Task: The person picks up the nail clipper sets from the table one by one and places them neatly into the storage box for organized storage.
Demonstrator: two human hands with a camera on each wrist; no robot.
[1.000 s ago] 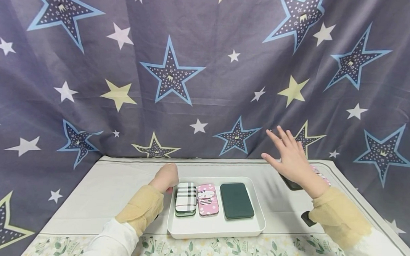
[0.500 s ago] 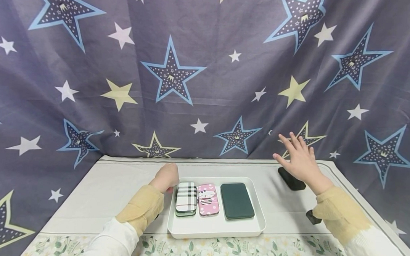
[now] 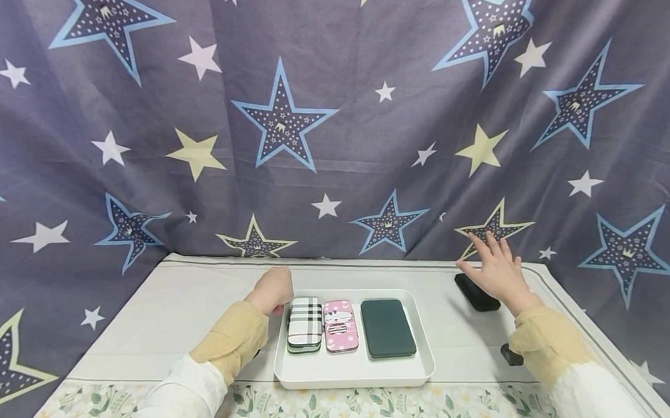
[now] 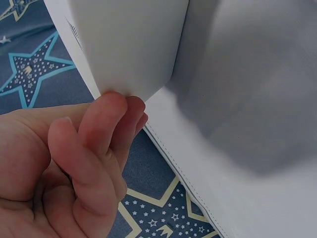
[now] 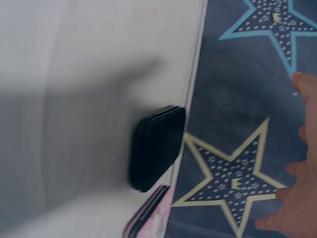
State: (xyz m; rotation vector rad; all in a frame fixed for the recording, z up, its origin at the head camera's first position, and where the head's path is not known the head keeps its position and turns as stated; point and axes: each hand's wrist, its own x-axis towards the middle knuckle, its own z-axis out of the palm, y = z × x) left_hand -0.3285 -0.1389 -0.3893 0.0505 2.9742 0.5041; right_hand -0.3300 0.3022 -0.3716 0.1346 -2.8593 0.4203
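Note:
In the head view, my left hand [image 3: 272,292] is at the back left corner of a white tray [image 3: 355,382], pinching its rim with curled fingers. Its fingertips meet the tray's pale wall [image 4: 133,44] in the left wrist view. Inside the tray lie a plaid case [image 3: 305,323], a pink cat-print case [image 3: 340,326] and a dark green case [image 3: 388,328]. My right hand [image 3: 497,275] is spread with fingers apart, over the table's back right. A black case [image 3: 476,293] lies just left of it; in the right wrist view a pink case [image 5: 151,218] is beside that.
A dark star-print curtain [image 3: 360,154] hangs directly behind the white table [image 3: 208,278]. Floral cloth [image 3: 304,407] covers the table's front. A small black object [image 3: 511,355] shows by the right cuff.
My right hand has shifted right and then lowered, still spread. The black case is now uncovered in the head view, while the pink case beside it is hidden. The left hand stays at the tray.

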